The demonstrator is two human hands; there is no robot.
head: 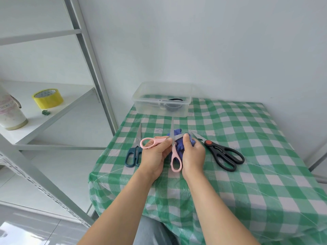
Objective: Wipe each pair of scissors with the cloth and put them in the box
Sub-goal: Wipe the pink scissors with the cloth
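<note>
Head view: three scissors [174, 155] [137, 156] [218, 151] outside box [141, 104], one cloth [179, 147].

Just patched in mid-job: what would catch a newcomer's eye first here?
The open pink scissors at centre stand out: the left hand holds one handle while the right hand grips a blue cloth against a blade. Black scissors lie to the right on the green checked table, teal scissors lie to the left, and a clear box stands at the far edge.
</note>
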